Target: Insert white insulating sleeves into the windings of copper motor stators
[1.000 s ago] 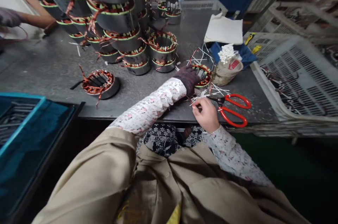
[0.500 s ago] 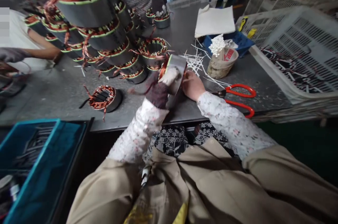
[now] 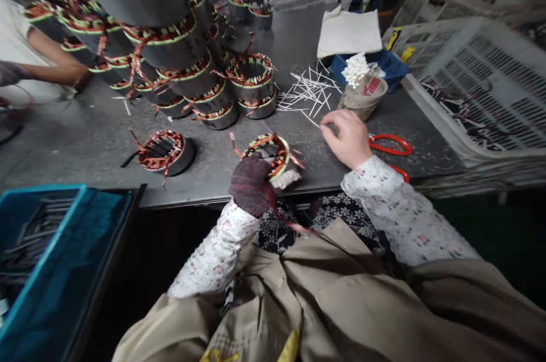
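Note:
My left hand [image 3: 252,183], in a dark maroon glove with light fingertips, is closed on the near left side of a motor stator [image 3: 279,160]. This ring of copper windings with a yellow-green liner rests on the table near the front edge, its opening facing up. A reddish strand [image 3: 298,228] hangs from the glove. My bare right hand [image 3: 347,137] is over the table to the right, fingers bent and thumb slightly apart. Its fingertips are beside the end of one of several loose thin white sticks [image 3: 309,92]. Red-handled scissors [image 3: 391,144] lie partly hidden behind the right wrist.
Stacked stators [image 3: 170,46] rise at the left. Another stator [image 3: 164,152] lies apart. A cup of white-tipped sticks [image 3: 362,98], a blue tray [image 3: 394,66] and a white basket [image 3: 482,61] are at right. A teal bin [image 3: 81,248] is lower left. Co-workers are at the far side.
The stator has gone from tilted up between both hands to lying on the table, nearer the front edge. My right hand has left it and moved right, towards the cup.

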### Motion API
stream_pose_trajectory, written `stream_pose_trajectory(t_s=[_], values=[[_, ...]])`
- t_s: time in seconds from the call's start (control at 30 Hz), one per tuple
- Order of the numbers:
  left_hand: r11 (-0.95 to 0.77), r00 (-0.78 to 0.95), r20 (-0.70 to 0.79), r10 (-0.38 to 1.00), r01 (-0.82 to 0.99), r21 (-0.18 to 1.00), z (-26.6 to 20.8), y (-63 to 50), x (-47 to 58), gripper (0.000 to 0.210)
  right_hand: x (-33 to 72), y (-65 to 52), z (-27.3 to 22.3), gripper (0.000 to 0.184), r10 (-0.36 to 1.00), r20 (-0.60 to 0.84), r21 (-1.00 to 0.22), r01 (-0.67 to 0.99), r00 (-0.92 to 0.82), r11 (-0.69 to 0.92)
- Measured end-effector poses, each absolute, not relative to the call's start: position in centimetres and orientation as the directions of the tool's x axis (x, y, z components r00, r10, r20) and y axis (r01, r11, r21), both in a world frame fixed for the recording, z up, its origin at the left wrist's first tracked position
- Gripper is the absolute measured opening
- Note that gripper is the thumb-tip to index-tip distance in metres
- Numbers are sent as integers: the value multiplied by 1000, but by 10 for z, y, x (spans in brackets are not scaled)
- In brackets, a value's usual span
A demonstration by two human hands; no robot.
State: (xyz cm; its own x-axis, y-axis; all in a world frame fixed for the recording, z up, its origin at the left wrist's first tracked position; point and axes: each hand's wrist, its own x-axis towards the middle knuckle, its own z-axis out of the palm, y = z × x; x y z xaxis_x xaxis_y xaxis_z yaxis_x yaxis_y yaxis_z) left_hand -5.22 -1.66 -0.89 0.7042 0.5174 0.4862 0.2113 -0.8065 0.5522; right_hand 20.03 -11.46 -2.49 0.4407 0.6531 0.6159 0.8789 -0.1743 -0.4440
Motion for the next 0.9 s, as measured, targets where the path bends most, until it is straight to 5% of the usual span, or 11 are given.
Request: stream_pose_trajectory(t_s=[0.1,0.2,0.27,0.37,0.5,0.57,0.67,0.73,0.8,0.9], values=[[-858,840,412,354,116,500,-5,-18,-34,47,212,-143,-33,12,456,667,-600,788,589,-140],[-675,880,360,311,-62,735,1,-19,-15,44,239,-146,-37,7,310,650,-672,715,694,-192],[-494,830,377,412,-144,857,0,-17,-5,48,261,-134,-32,7,307,642,-661,710,703,-244],[-371,606,465,645,-284,884,-13,-11,-1,56,281,-115,-13,12,384,596,-618,708,706,-343],[-575,351,643,680,-289,766,-43,-20,-28,79,285,-109,6,18,440,554,-579,707,707,-407],[-669,388,710,588,-259,696,-47,-38,-45,58,284,-113,6,22,415,598,-580,728,685,-366],[-825,581,804,127,-388,411,-31,-68,-53,21,285,-117,2,21,347,617,-668,703,706,-243],[-907,605,793,-71,-369,200,-15,-74,-46,28,281,-121,4,22,290,617,-738,666,731,-108],[-974,635,772,34,-150,167,-2,-65,-35,38,264,-131,13,19,254,678,-716,698,689,18],[-956,802,568,185,13,293,4,-39,-19,31,210,-161,26,11,223,797,-596,793,562,130]])
